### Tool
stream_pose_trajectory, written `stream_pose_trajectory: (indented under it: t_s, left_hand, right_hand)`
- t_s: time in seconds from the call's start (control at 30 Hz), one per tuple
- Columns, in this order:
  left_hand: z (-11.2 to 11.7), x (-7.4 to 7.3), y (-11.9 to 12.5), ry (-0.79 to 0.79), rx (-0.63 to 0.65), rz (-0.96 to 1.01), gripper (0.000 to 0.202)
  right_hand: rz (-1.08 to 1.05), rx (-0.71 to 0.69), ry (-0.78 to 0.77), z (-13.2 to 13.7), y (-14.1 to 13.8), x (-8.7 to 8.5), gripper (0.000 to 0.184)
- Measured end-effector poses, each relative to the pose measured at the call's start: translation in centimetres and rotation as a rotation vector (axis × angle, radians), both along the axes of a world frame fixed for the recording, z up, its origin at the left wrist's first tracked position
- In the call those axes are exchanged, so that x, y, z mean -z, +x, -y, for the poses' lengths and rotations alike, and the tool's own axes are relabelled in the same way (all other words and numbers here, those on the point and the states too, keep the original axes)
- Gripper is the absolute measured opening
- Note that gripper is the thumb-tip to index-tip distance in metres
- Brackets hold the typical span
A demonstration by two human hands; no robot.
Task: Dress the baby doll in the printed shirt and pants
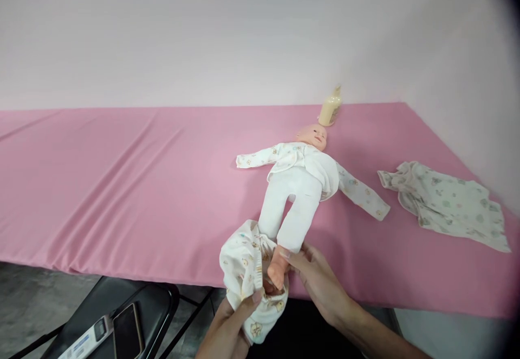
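A baby doll (300, 183) lies on its back on the pink-covered table, head toward the wall and feet at the near edge. It has on a white printed jacket, and its legs are white cloth. My left hand (235, 324) grips the waistband of small printed pants (241, 261), which are bunched around the doll's foot on the left side. With the fingers of my right hand (314, 278) I hold the doll's other foot (278, 267), bare and beside the pants' opening. The foot inside the pants is mostly hidden by cloth.
A cream pump bottle (331, 107) stands behind the doll's head. Another printed baby garment (450, 202) lies flat on the right. Below the table's front edge, a black chair (156, 305) bears a phone (128, 332) and a white box (87, 343).
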State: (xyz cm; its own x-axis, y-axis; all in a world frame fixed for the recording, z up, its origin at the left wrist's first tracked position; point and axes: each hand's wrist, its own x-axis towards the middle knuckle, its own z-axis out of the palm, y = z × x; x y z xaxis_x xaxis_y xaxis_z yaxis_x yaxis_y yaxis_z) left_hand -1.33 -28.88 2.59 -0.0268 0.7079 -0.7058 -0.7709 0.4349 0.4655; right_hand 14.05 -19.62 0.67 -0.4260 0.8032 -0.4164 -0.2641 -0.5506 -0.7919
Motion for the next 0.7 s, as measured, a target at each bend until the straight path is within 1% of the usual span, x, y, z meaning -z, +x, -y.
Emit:
stream_pose_trajectory:
  t_s: [0.1,0.17,0.37,0.5,0.63,0.7]
  left_hand:
    - [0.1,-0.6,-0.2,-0.019,0.022,0.038,0.066]
    - [0.1,-0.7,-0.4,-0.007,0.032,0.080,0.069]
    - [0.0,-1.0,0.0,0.061,0.057,0.122,0.070]
    - [-0.7,-0.8,0.8,0.079,0.078,0.098,0.065]
    - [-1.8,-0.3,1.8,0.096,0.084,0.101,0.062]
    - [-2.2,-0.2,2.2,0.098,0.084,0.097,0.060]
  right_hand:
    - [0.051,0.032,0.013,0.0,-0.3,0.9,0.041]
    - [0.039,0.045,0.038,0.0,-0.4,1.1,0.042]
    - [0.045,0.032,0.039,0.0,-0.9,0.4,0.044]
    - [0.096,0.023,0.016,0.2,-0.8,0.2,0.046]
    - [0.141,0.027,-0.034,0.5,-0.7,0.6,0.046]
    - [0.163,0.033,-0.025,0.5,-0.5,0.9,0.046]
